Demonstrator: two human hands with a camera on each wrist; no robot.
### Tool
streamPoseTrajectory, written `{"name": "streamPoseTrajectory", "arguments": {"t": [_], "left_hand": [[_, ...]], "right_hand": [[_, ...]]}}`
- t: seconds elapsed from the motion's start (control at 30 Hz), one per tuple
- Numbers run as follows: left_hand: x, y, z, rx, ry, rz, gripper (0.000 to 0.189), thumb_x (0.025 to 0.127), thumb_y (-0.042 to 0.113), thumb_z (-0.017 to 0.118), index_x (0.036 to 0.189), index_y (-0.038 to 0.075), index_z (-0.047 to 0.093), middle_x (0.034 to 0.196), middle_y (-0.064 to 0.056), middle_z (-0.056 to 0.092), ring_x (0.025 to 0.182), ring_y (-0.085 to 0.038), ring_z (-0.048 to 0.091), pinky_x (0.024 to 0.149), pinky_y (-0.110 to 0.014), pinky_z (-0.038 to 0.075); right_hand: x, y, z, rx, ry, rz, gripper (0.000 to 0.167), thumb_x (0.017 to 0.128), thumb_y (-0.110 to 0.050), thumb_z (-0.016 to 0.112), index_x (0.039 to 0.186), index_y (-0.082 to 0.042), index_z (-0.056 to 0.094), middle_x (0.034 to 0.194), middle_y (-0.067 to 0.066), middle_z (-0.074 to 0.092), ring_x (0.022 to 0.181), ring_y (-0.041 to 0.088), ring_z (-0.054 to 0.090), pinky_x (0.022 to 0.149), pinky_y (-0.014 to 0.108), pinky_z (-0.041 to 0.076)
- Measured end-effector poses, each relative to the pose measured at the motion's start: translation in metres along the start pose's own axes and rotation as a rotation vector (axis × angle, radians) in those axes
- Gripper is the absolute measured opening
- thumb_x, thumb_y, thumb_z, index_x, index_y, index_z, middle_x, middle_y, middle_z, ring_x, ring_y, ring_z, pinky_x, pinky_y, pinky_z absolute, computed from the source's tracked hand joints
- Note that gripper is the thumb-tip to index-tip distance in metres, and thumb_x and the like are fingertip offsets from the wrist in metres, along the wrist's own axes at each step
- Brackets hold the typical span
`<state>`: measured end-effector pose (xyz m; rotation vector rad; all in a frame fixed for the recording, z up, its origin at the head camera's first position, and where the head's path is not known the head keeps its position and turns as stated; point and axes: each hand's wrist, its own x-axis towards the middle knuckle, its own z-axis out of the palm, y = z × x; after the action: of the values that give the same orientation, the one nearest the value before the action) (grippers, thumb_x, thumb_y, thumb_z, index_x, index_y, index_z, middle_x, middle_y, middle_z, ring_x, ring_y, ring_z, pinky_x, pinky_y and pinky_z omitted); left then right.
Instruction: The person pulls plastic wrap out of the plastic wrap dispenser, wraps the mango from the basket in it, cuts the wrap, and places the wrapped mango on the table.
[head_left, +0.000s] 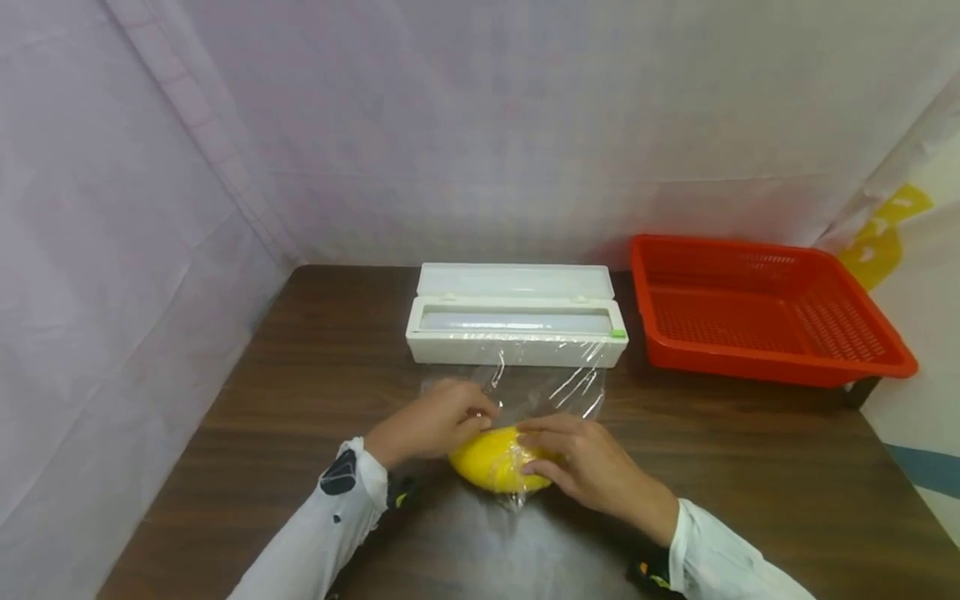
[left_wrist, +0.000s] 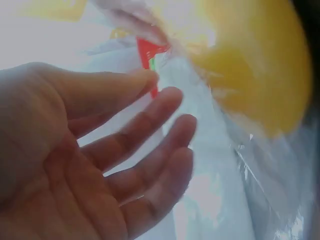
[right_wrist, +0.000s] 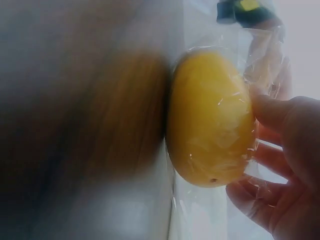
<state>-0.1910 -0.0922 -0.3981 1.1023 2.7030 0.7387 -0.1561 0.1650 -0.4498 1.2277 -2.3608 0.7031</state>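
A yellow oval fruit (head_left: 491, 460) lies on the table under clear plastic wrap (right_wrist: 220, 120). The wrap stretches back to a white dispenser box (head_left: 517, 350) with its lid raised and a roll inside. My right hand (head_left: 588, 462) holds the fruit's right side, thumb near and fingers on the far side, with film between. At the fruit's far left is my left hand (head_left: 442, 419), fingers loosely bent. In the left wrist view, the left thumb is close to the fingertips (left_wrist: 172, 97), and a gap separates them from the fruit.
A red plastic basket (head_left: 772, 367) stands at the back right, beside the dispenser. White sheeting (head_left: 480, 167) hangs behind the dark wooden table (head_left: 300, 400) and along its left side. A green slider (head_left: 618, 333) sits at the box's right end.
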Motion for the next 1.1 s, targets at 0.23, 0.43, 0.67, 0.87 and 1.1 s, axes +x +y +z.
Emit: {"name": "streamPoseTrajectory", "arguments": {"t": [0.23,0.43,0.67,0.87,1.1], "left_hand": [[-0.037,0.002,0.006,0.043,-0.016,0.027,0.056,0.083,0.009,0.072,0.137,0.020,0.062,0.138,-0.005,0.060,0.128,-0.024,0.055,0.109,-0.050,0.046],[-0.039,0.005,0.025,0.120,-0.036,0.029,0.081,0.075,0.022,0.088,0.146,0.032,0.051,0.147,-0.004,0.051,0.137,-0.028,0.045,0.113,-0.058,0.038],[-0.033,0.004,0.027,0.212,0.005,0.056,0.073,0.075,0.016,0.087,0.141,0.024,0.058,0.135,-0.002,0.063,0.122,-0.024,0.059,0.107,-0.050,0.046],[-0.029,0.002,0.023,0.195,-0.043,0.059,0.073,0.079,0.017,0.082,0.146,0.023,0.053,0.141,-0.003,0.061,0.124,-0.025,0.060,0.107,-0.048,0.047],[-0.023,0.006,0.020,0.104,-0.052,-0.004,0.098,0.078,0.024,0.085,0.159,0.027,0.030,0.152,-0.006,0.050,0.132,-0.028,0.054,0.111,-0.052,0.043]], "right_hand": [[-0.007,0.001,-0.002,-0.050,-0.037,0.020,0.033,0.090,-0.034,0.075,0.116,-0.013,0.075,0.128,0.003,0.071,0.113,0.022,0.070,0.095,0.040,0.057],[-0.015,-0.003,-0.009,-0.095,-0.173,0.109,0.054,0.097,-0.049,0.062,0.140,-0.018,0.060,0.145,0.001,0.059,0.131,0.028,0.058,0.104,0.052,0.049],[-0.018,-0.004,-0.006,-0.107,-0.220,0.129,0.089,0.079,-0.060,0.077,0.150,-0.016,0.047,0.152,0.005,0.052,0.135,0.028,0.054,0.108,0.054,0.045],[-0.017,-0.001,-0.002,-0.120,-0.165,0.115,0.076,0.082,-0.050,0.079,0.143,-0.014,0.054,0.143,0.003,0.060,0.125,0.024,0.060,0.105,0.048,0.048],[-0.003,0.011,-0.013,0.094,-0.220,0.194,0.068,0.081,-0.038,0.083,0.138,-0.011,0.058,0.132,0.003,0.067,0.117,0.018,0.064,0.101,0.042,0.053]]}}
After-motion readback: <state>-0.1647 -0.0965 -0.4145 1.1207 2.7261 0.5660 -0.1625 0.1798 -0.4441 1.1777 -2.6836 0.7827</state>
